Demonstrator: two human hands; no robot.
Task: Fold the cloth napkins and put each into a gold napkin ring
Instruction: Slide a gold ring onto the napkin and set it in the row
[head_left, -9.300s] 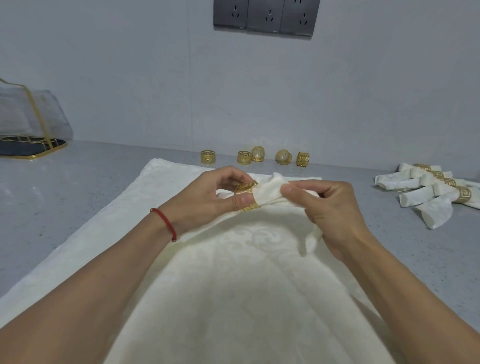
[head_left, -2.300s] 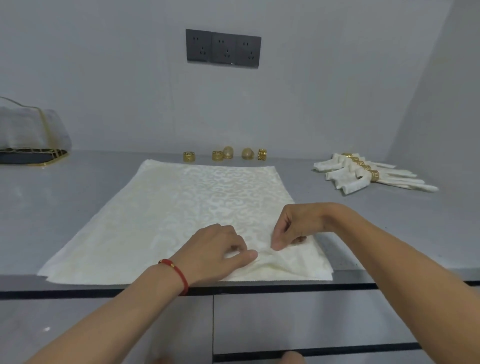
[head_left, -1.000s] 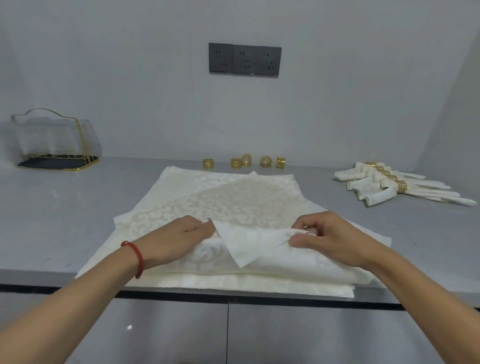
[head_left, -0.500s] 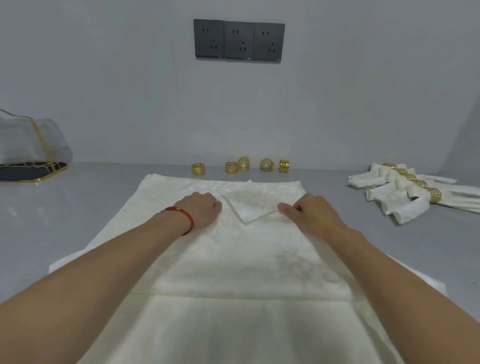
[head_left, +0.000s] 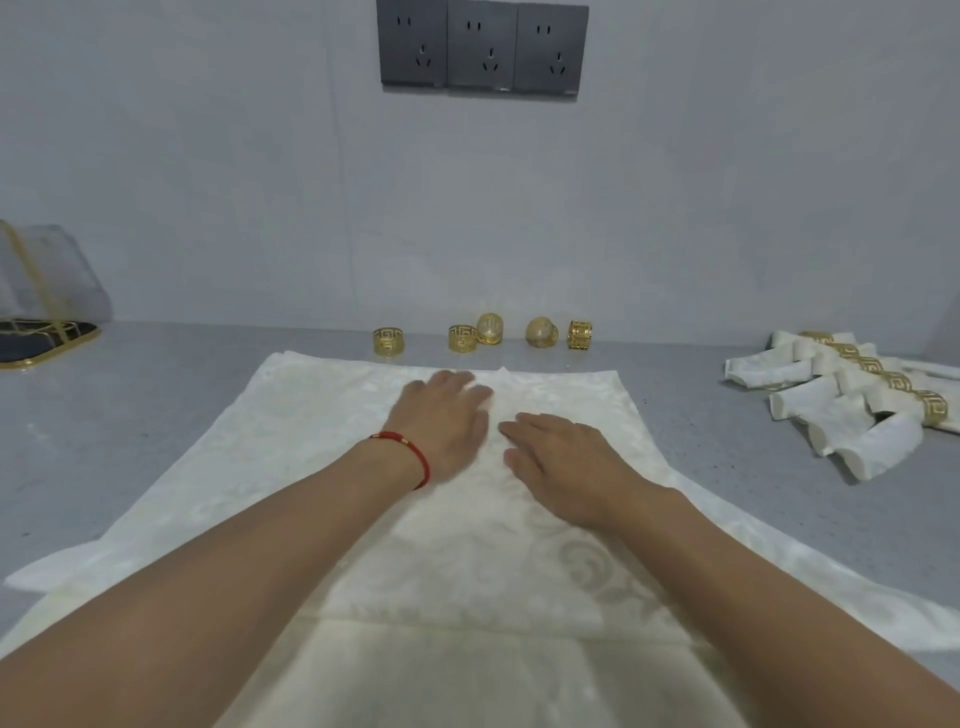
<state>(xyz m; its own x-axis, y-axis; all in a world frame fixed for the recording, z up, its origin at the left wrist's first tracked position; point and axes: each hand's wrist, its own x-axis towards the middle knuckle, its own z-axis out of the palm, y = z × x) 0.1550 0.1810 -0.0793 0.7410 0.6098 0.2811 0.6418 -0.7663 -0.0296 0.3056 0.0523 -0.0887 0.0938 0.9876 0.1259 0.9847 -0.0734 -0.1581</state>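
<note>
Hands flat mid-napkin, edges free

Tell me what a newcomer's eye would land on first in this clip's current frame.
First, the two forearms reaching up the middle, with the left hand and right hand pressed flat on the cream napkin spread over the grey counter. Next, the gold napkin rings lined up along the wall behind it, and the pile of ringed napkins at the right. A red bracelet marks the left wrist.

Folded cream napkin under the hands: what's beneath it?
More flat cream cloth lies under the folded cream napkin, on the grey counter. How many layers is hidden.
</note>
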